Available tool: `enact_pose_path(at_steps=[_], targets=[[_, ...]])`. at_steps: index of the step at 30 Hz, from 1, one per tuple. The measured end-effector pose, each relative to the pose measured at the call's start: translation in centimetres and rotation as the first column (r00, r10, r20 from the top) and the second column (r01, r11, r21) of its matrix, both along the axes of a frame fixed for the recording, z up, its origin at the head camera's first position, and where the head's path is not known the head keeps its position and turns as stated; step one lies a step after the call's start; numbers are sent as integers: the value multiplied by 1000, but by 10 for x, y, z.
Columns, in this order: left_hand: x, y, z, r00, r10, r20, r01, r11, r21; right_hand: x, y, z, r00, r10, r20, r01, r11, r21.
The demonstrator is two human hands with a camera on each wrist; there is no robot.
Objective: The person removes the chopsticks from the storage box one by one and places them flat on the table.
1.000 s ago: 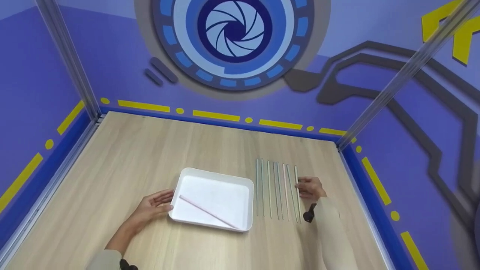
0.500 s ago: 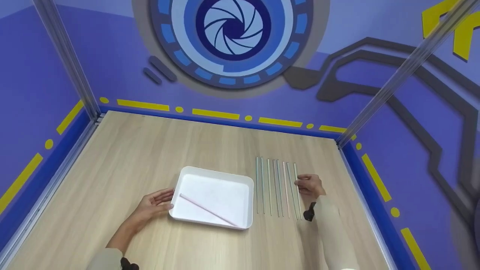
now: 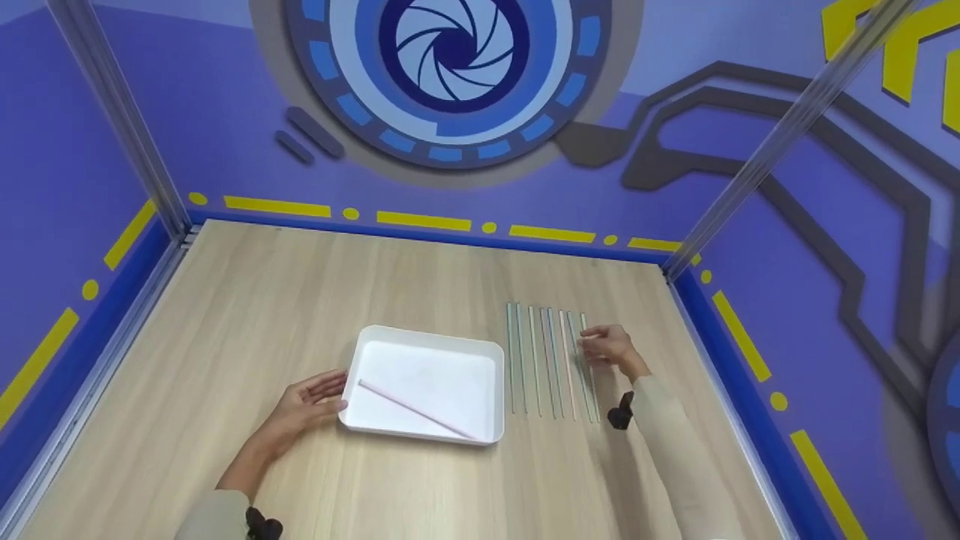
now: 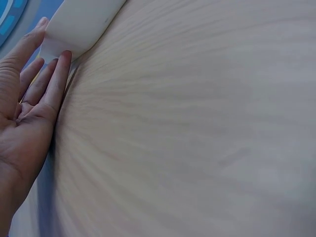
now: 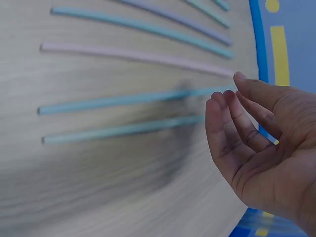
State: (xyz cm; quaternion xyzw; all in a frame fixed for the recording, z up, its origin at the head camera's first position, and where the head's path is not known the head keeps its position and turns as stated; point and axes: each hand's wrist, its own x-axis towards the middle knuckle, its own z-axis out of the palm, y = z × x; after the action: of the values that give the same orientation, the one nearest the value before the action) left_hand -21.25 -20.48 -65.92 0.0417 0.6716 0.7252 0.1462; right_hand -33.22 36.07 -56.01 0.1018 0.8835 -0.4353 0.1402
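A white tray (image 3: pixel 457 375) sits mid-table with one pink straw (image 3: pixel 416 410) lying slantwise in it. My left hand (image 3: pixel 300 409) touches the tray's left end with fingers and thumb extended; the left wrist view shows the fingertips against its white wall (image 4: pixel 81 24). To the right of the tray, several pastel straws lie side by side, among them a pink straw (image 3: pixel 568 365). Over the right end of that row hovers my right hand (image 3: pixel 611 345), fingers loosely bent. In the right wrist view its fingers are by a blue straw (image 5: pixel 123 101) and a mint-green straw (image 5: pixel 123 129), with nothing visibly held.
Wood-grain tabletop (image 3: pixel 300 300) surrounds the tray and straws. Purple-blue panels (image 3: pixel 225 135) with yellow dashes wall the back and both sides. Metal posts (image 3: pixel 120 112) stand in the two back corners.
My right hand has come off the rightmost straw and shifted slightly up and left. The left hand stays on the tray. The head view has tilted slightly.
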Motion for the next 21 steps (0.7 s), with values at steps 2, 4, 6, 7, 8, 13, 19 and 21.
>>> enact_pose_path(at_steps=[2,4,6,7,8,13,19,21], targets=[[0,0,-1,1000,0,4,0,1000,5,-2,-10,5,999,48,-20,-48,999,-17],[0,0,-2,1000,4,11,-4,1000,10,-4,-22,9,995,87,-41,-89,995,-41],[2,-1,-3,1000,15,25,-15,1000,10,-5,-37,12,990,131,-61,-135,989,-68],[2,-1,-3,999,17,30,-17,1000,10,-6,-45,14,986,154,-64,-159,984,-81],[2,-1,-3,999,19,35,-19,1000,8,-6,-53,17,982,179,-65,-185,978,-91],[3,0,-4,1000,9,24,-9,1000,-4,-3,-102,27,953,299,-47,-302,948,-103],[1,1,-5,1000,26,16,-26,1000,-14,0,-162,33,890,455,-35,-456,882,-118],[2,0,-5,999,25,29,-24,1000,-20,3,-180,33,865,502,-10,-498,856,-140]])
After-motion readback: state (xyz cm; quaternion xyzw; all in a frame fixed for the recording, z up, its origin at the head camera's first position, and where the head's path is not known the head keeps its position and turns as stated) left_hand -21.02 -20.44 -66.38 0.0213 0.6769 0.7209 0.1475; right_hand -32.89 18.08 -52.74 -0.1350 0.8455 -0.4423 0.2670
